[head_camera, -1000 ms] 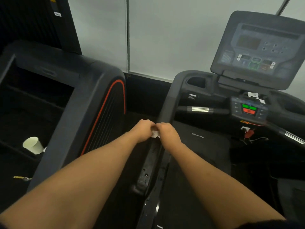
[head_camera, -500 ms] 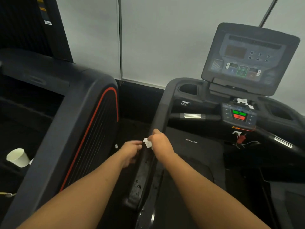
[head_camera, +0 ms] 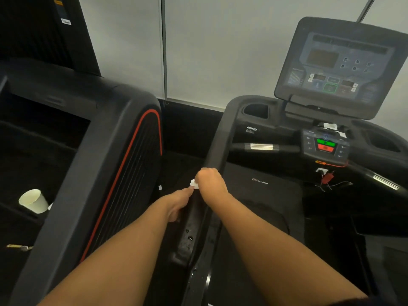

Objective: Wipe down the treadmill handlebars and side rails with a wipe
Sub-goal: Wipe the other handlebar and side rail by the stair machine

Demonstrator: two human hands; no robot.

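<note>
A dark treadmill fills the right half, its left side handlebar (head_camera: 218, 149) running down toward me. My right hand (head_camera: 210, 184) is curled over that bar and grips a small white wipe (head_camera: 193, 183) that sticks out on its left. My left hand (head_camera: 178, 203) lies just below and left of it, fingertips touching the wipe's edge. Most of the wipe is hidden inside my right fist. The short silver-banded front grip (head_camera: 261, 147) and the right handlebar (head_camera: 384, 180) lie farther off.
The console screen (head_camera: 340, 67) stands at upper right, with a green and red button panel (head_camera: 325, 145) below it. A second black machine with red trim (head_camera: 114, 164) stands close on the left. A white paper cup (head_camera: 33, 200) sits at far left.
My hands were together on the bar a second ago; the left then dropped away and now reaches back up to the wipe. The view has shifted slightly left.
</note>
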